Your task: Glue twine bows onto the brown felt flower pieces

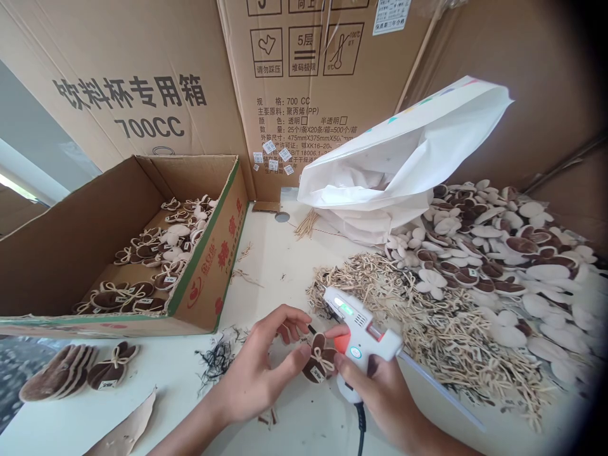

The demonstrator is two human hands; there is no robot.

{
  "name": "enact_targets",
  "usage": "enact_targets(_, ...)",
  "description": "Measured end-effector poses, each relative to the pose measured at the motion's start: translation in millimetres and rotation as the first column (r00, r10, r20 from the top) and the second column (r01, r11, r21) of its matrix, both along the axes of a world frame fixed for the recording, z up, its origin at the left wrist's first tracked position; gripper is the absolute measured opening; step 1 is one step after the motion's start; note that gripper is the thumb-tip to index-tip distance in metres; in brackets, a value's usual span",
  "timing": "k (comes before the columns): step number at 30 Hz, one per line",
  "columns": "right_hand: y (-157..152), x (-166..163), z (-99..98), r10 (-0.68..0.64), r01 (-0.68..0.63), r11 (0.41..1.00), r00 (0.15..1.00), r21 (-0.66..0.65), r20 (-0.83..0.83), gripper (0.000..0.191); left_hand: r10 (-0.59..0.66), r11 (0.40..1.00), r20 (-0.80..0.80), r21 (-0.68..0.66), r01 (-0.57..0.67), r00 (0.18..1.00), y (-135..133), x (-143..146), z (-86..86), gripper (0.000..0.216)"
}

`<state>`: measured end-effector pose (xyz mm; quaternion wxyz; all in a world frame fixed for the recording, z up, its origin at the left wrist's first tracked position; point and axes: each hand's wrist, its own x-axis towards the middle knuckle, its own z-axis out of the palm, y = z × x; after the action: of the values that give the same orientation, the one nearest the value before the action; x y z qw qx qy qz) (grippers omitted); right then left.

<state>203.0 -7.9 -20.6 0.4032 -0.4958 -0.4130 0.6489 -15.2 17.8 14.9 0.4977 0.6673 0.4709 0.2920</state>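
My right hand [380, 380] is wrapped round a white glue gun [358, 326] with an orange trigger and a lit green light. The gun's nose points up and left; a black cord runs down from its grip. Beside the gun is a brown rabbit-ear-shaped fuzzy piece [319, 366] with a cream bow and a small white label. My right thumb meets its right edge. On its other side is my left hand [266, 354], fingers curved and apart from the thumb, with the thumb tip at the piece's left edge. A small dark strip [311, 329] shows near the left fingertips.
An open cardboard box [204, 272] with several bowed pieces stands left. Stacked brown ovals [57, 373] and one bowed piece [113, 367] lie before it. Right are heaps of cream bows [427, 323] and fuzzy pieces [522, 253], behind them a white bag [370, 183]. Black threads [216, 361] lie near my left hand.
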Motion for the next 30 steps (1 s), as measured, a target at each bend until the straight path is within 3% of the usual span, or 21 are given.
enact_targets(7, -0.9, 1.3, 0.7, 0.006, -0.006, 0.999, 1.000, 0.033, -0.011, 0.039, -0.124, 0.992, -0.074, -0.039, 0.122, 0.989, 0.1, 10.2, 1.1, 0.013)
enact_targets(18, -2.0, 1.1, 2.1, 0.022, -0.023, 0.999, 0.999, 0.032, 0.040, 0.037, -0.141, 0.989, -0.117, -0.050, 0.136, 0.983, -0.6, 11.5, -8.7, 0.006)
enact_targets(30, -2.3, -0.2, -0.9, 0.058, -0.060, 0.997, 0.998, 0.057, 0.033, 0.030, -0.139, 0.989, -0.132, -0.061, 0.132, 0.982, -0.9, 13.9, -6.5, 0.010)
